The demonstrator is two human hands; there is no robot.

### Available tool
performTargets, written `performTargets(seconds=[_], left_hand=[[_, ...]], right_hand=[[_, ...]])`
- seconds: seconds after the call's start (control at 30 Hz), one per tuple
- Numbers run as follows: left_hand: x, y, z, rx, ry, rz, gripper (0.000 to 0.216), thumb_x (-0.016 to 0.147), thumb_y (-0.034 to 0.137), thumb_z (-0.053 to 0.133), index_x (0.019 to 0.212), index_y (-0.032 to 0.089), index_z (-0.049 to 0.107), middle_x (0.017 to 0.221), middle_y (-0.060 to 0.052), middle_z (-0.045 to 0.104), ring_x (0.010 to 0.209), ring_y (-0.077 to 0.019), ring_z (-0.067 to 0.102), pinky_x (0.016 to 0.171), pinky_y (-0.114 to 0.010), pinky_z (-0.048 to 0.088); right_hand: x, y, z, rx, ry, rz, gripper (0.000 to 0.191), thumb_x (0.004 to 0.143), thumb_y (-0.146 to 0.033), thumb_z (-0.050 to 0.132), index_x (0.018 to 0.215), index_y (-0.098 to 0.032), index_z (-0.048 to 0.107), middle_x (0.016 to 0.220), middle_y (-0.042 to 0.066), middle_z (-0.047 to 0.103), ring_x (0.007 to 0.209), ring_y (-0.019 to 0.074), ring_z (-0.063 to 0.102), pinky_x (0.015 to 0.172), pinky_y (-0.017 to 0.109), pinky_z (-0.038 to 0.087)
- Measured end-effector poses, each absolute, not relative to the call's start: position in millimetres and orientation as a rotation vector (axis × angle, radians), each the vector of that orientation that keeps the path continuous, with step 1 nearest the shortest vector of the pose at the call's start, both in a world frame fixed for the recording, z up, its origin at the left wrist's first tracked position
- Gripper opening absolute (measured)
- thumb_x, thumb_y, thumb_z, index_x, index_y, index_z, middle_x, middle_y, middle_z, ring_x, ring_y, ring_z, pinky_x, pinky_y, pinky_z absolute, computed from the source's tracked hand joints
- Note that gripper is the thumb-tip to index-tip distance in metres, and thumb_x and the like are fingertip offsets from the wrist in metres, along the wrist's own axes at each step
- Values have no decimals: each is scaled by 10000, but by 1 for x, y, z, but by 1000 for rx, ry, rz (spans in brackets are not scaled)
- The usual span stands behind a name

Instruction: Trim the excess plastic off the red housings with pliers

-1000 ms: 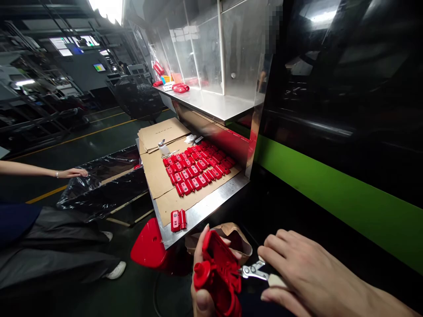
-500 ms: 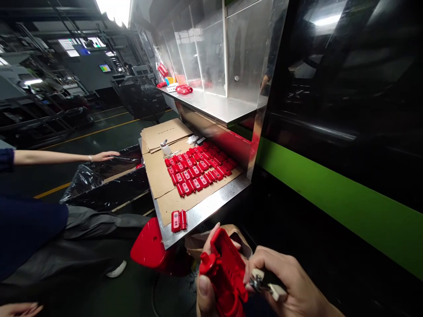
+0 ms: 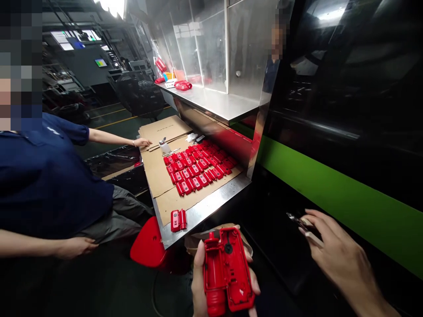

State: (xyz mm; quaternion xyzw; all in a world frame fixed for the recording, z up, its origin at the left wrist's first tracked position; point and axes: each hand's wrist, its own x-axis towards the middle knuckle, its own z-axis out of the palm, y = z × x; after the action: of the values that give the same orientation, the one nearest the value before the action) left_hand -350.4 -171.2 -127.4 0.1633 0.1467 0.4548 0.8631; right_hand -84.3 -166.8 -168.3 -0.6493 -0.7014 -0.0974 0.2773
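A long steel worktop (image 3: 211, 203) runs beside a dark machine with a green stripe (image 3: 346, 198). On the worktop, brown cardboard sheets (image 3: 158, 176) carry neat rows of small red moulded plastic parts (image 3: 198, 165), laid flat so each can be checked. A seated co-worker in a navy shirt (image 3: 49, 176) reaches a hand (image 3: 142, 142) onto the cardboard. Low in view, the left hand (image 3: 201, 286) grasps a red plastic housing (image 3: 228, 268) upright, hollow side up. The right hand (image 3: 337, 251), well apart from it, grips small metal cutters (image 3: 299, 220).
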Motion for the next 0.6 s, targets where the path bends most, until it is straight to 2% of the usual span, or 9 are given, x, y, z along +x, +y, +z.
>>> performTargets(seconds=[0.07, 0.13, 0.23, 0.3, 0.37, 0.47, 0.53, 0.6], left_hand=[[-350, -170, -126, 324, 321, 969, 737, 946, 680, 83, 1333, 227, 516, 1103, -129, 621, 750, -262, 685, 503, -328, 574], [-351, -170, -127, 327, 349, 922, 800, 937, 700, 86, 1232, 142, 578, 1024, -148, 638, 678, -253, 681, 500, -312, 561], [-352, -171, -127, 349, 384, 840, 932, 909, 737, 51, 1131, 34, 620, 843, -179, 645, 609, -243, 667, 508, -282, 545], [-351, -172, -123, 338, 389, 884, 858, 928, 714, 84, 1186, 92, 615, 930, -177, 650, 682, -257, 672, 513, -298, 557], [-348, -174, -115, 338, 390, 993, 681, 955, 663, 212, 1196, 183, 632, 1079, -151, 638, 805, -285, 672, 558, -338, 581], [-346, -176, -103, 410, 436, 1219, 481, 913, 588, 471, 1117, 211, 690, 1133, -129, 647, 930, -316, 662, 625, -330, 582], [-347, -178, -98, 502, 481, 1299, 515, 870, 617, 535, 1123, 199, 695, 1070, -139, 679, 852, -292, 680, 627, -307, 567], [-348, -179, -96, 576, 527, 1329, 618, 853, 676, 524, 1159, 163, 681, 1014, -162, 693, 752, -268, 682, 625, -306, 561]], right_hand=[[-79, -169, -175, -1849, -1858, -133, 463, 961, -642, 366, 1027, -253, 609, 915, -20, 690, 689, 135, 665, 470, 218, 531], [-83, -172, -169, -1874, -1800, 41, 407, 908, -672, 469, 993, -295, 596, 839, -66, 678, 642, 109, 652, 464, 185, 513], [-97, -178, -143, -1750, -1813, 106, 381, 888, -656, 527, 997, -293, 569, 848, -68, 682, 675, 92, 671, 528, 136, 529], [-107, -180, -123, -1593, -1883, 152, 405, 906, -637, 510, 1052, -261, 547, 864, -35, 681, 713, 86, 683, 577, 99, 533], [-117, -182, -105, -1435, -1973, 239, 424, 964, -599, 411, 1107, -217, 528, 893, 9, 671, 764, 86, 688, 626, 85, 535], [-130, -184, -86, -1264, -2123, 216, 400, 1016, -499, 303, 1091, -182, 535, 876, 41, 651, 759, 103, 672, 635, 135, 554], [-137, -185, -80, -1194, -2195, 126, 391, 1013, -493, 325, 1072, -174, 544, 866, 45, 646, 752, 121, 656, 641, 189, 563], [-141, -184, -79, -1147, -2247, 98, 412, 996, -520, 371, 1083, -162, 555, 882, 46, 650, 761, 133, 641, 651, 230, 562]])
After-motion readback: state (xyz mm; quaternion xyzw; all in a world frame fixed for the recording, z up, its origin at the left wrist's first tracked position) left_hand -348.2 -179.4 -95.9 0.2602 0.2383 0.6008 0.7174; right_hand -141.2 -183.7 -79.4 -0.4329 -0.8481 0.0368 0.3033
